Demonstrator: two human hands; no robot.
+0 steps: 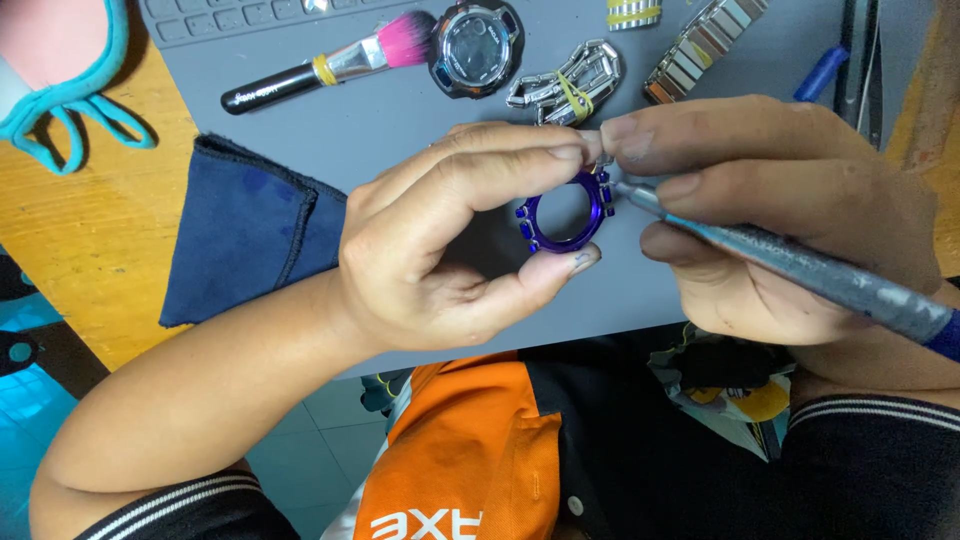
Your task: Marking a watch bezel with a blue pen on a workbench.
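the left hand [440,240] is pinching a purple watch bezel ring [565,212] between thumb and fingers, gripping it closed at the ring's far and near edges and holding it up over the grey work mat [400,120], near the middle of the scene. the right hand [780,210] is closing around a grey pen-like tool [800,265], its tip touching the right side of the ring where small lugs are sticking out; the right forefinger is also pressing against the ring's far edge, touching the left forefinger.

on the mat's far side a black round watch case [476,47] is lying, with a pink-bristled brush [330,65] just left of it. right of the case, a folded steel bracelet with a yellow band [570,85] is lying, and further right another steel bracelet piece [700,45] is lying. a dark blue cloth [245,230] is hanging over the mat's left edge onto the wooden table [90,230].
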